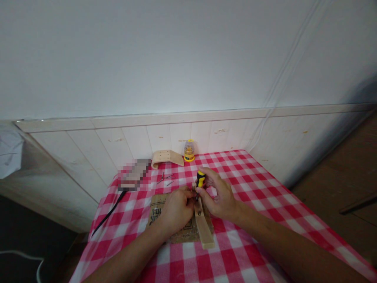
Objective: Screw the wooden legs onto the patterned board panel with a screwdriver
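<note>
we hold a screwdriver (201,180) in our right hand (219,192), thumb and fingers clamped on its yellow and black handle, which stands nearly upright. its lower end meets the far part of a strip of wood (204,232), which lies pointing toward us with a dark round spot along its middle. our left hand (179,210) is at that same far part, its fingers bent in close to the screwdriver's tip; we cannot tell whether they pinch anything there.

under the strip we have a brown sheet (181,237) with dark printing, and the strip's near end reaches past its edge onto the red and white checked tablecloth (235,251). beyond our left hand lie a few loose screws (166,179). at the back, near the wall (206,135), we see a bent piece of wood (167,156) with small dark holes, and just right of it a clear jar (189,149) with yellow ends. a black cord (108,216) runs along the left side.
</note>
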Motion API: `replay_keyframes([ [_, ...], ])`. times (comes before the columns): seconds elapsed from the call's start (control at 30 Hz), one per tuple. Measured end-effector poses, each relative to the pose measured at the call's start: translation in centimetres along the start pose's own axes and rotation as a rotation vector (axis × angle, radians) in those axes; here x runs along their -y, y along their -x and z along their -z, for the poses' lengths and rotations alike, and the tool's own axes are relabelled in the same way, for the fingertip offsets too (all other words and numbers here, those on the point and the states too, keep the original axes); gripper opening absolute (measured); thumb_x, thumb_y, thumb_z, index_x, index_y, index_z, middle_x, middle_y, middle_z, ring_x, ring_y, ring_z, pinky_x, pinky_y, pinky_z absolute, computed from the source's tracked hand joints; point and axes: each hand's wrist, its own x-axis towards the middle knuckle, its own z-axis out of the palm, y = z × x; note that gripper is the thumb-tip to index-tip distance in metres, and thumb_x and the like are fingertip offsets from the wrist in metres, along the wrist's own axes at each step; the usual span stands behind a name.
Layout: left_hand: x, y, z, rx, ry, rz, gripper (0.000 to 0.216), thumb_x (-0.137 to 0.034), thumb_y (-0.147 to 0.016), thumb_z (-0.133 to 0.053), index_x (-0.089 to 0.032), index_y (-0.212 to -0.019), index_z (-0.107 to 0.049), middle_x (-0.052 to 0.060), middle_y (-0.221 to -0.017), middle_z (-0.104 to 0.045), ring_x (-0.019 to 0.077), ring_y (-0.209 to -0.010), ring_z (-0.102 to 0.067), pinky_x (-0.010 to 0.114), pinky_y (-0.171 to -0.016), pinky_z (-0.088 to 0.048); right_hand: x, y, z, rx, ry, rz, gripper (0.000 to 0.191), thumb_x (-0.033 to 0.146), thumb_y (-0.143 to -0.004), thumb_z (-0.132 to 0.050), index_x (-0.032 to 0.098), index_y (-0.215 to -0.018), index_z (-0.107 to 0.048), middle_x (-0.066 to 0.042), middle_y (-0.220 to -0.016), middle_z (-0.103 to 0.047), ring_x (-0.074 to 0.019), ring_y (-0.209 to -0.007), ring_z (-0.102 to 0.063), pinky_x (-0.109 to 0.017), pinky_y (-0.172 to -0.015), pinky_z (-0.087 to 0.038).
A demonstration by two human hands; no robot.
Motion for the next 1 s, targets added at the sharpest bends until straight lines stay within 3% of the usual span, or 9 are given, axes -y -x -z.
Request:
replay_keyframes([
  [0.27, 0.20, -0.05, -0.15, -0.001, -0.013, 0.001, 0.031, -0.006, -0.081, -0.048, -0.018, -0.083, -0.077, 0.006, -0.092, -0.073, 0.0206, -0.087, -0.068, 0.030, -0.081, -0.050, -0.40, 0.22, -0.34, 0.001, -0.010, -0.003, 0.066, 0.011, -0.091, -0.062, 0.030, -0.150, -0.040, -0.010, -0.126, -0.069, -0.0193, -0.083, -0.073, -0.033, -0.072, -0.064],
  [0.53, 0.28, -0.06, -0.13, -0.005, -0.014, 0.011, 0.030, -0.007, -0.082, -0.048, -0.018, -0.079, -0.076, 0.007, -0.094, -0.073, 0.0208, -0.088, -0.068, 0.031, -0.082, -0.050, -0.66, 0.41, -0.47, -0.012, 0.002, 0.016, 0.066, 0.012, -0.091, -0.063, 0.031, -0.150, -0.040, -0.010, -0.125, -0.069, -0.0202, -0.085, -0.074, -0.034, -0.073, -0.065],
  [0.7, 0.34, -0.04, -0.25, -0.019, 0.019, -0.002, 0.030, -0.007, -0.082, -0.048, -0.017, -0.079, -0.076, 0.007, -0.094, -0.072, 0.0210, -0.089, -0.068, 0.032, -0.085, -0.051, -0.50, 0.46, -0.36, -0.007, 0.013, 0.039, 0.065, 0.013, -0.091, -0.063, 0.029, -0.150, -0.040, -0.009, -0.111, -0.072, -0.0237, -0.097, -0.074, -0.036, -0.080, -0.065],
  [1.0, 0.30, -0.03, -0.29, -0.015, 0.006, 0.006, 0.029, -0.007, -0.082, -0.049, -0.018, -0.079, -0.076, 0.007, -0.092, -0.071, 0.0208, -0.088, -0.068, 0.031, -0.083, -0.051, -0.71, 0.59, -0.45, 0.009, 0.010, 0.043, 0.068, 0.011, -0.091, -0.061, 0.029, -0.153, -0.037, -0.012, -0.128, -0.068, -0.0255, -0.109, -0.072, -0.039, -0.088, -0.064],
])
